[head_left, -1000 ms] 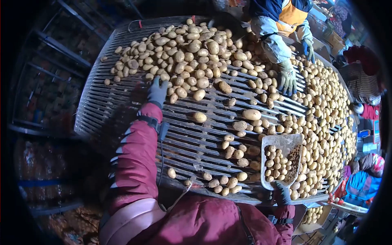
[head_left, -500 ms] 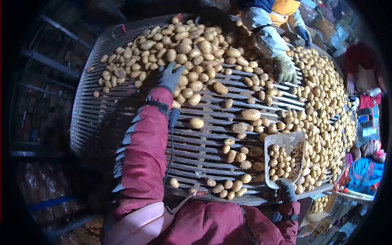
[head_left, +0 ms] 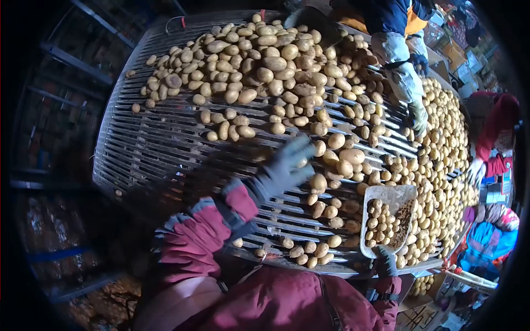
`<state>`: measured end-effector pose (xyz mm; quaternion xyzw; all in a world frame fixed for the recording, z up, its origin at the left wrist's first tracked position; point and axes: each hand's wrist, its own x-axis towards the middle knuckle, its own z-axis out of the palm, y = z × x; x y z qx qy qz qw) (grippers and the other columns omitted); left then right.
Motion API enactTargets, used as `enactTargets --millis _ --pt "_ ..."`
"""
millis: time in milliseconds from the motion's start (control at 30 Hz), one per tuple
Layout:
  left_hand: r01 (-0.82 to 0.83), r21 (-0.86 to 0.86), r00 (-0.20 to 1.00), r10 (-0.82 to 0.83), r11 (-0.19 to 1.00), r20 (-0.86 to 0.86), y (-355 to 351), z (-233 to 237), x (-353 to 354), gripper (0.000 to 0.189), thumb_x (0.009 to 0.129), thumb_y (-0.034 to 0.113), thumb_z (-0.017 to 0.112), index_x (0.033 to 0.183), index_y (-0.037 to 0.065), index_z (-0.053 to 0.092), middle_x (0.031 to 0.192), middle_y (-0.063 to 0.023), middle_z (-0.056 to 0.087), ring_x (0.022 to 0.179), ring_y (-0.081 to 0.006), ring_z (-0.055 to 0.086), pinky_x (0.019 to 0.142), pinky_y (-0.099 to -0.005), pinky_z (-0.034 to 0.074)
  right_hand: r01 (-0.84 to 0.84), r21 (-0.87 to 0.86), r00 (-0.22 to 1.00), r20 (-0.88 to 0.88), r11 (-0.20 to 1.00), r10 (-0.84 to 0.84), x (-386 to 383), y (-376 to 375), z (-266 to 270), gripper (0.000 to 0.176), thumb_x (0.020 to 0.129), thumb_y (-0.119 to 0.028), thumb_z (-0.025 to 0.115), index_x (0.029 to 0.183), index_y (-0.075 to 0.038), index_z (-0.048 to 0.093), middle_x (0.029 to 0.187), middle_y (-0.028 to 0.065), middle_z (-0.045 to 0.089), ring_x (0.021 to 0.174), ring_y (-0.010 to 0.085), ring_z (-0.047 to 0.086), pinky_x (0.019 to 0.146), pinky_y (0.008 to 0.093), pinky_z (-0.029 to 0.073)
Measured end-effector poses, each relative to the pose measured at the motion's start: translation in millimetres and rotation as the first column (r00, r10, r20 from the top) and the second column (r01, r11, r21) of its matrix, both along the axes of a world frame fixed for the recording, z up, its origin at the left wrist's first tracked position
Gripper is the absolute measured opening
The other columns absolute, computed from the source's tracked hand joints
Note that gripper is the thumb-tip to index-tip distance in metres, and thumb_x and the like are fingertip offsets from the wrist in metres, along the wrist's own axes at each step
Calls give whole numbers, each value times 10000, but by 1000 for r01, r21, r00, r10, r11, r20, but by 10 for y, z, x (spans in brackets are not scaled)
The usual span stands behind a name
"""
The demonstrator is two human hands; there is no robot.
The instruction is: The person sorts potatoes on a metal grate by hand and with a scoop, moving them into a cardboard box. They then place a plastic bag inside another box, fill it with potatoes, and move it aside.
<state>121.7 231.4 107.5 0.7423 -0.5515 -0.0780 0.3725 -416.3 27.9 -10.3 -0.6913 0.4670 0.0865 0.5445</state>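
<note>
My left hand (head_left: pixel 288 165), in a grey glove, is over the slatted metal grate (head_left: pixel 143 143) with its fingers spread. Its fingertips are beside several potatoes (head_left: pixel 335 141), and a bit of one shows between the fingers. Down at the near edge, my right hand (head_left: pixel 385 261), in a dark glove, is closed around the handle of a whitish scoop (head_left: pixel 365 220). Small potatoes (head_left: pixel 381 223) and brown crumbs of soil lie inside the scoop, which rests among larger potatoes. The handle itself is mostly hidden by the glove.
A large heap of potatoes (head_left: pixel 270 60) covers the far part of the grate, and another pile (head_left: pixel 441 165) fills the right side. Across from me, a co-worker's gloved hand (head_left: pixel 419 117) touches potatoes. Another person's sleeve (head_left: pixel 494 129) is at the right.
My left hand has swept from the far heap toward me and to the right, and potatoes near it have shifted right. The co-worker's arm has moved right. My right hand still holds the scoop.
</note>
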Motion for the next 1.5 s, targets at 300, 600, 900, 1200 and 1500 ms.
enactTargets --millis 300,600,900,1200,1500 --pt "-680 276 724 682 679 104 -132 -529 2322 690 946 537 632 1488 127 522 1580 -221 381 1420 -430 424 1170 -475 380 454 280 891 -147 846 -429 601 141 649 226 917 -328 680 897 -104 691 756 -21 580 580 119 528 489 289 402" --pt "-526 308 832 403 793 382 -1298 -1456 2489 803 831 699 691 1433 183 567 1629 -243 285 1471 -432 355 1181 -522 350 333 230 943 -72 914 -325 336 126 322 262 924 -322 656 934 -64 700 673 37 601 471 175 532 408 321 388" --pt "222 214 948 -159 951 -277 -1241 -680 648 637 889 450 770 1459 232 588 1530 -124 487 1466 -298 405 1216 -416 326 514 285 850 -46 809 -524 372 165 311 220 911 -306 687 929 -87 698 777 -10 615 603 126 544 499 284 383" --pt "-265 322 964 244 909 104 -1118 -512 1278 548 906 417 726 1331 78 659 1401 -175 580 1328 -371 505 1141 -473 407 481 332 877 -196 811 -439 522 127 653 270 932 -341 651 961 -80 714 772 6 632 549 143 546 471 300 392" --pt "-112 149 941 57 983 334 -1213 -1174 1018 423 845 364 765 1194 129 724 1273 -99 660 1258 -353 507 1143 -449 395 415 293 909 -113 861 -400 566 127 670 262 907 -337 661 889 -80 708 780 17 626 657 143 561 582 317 427"
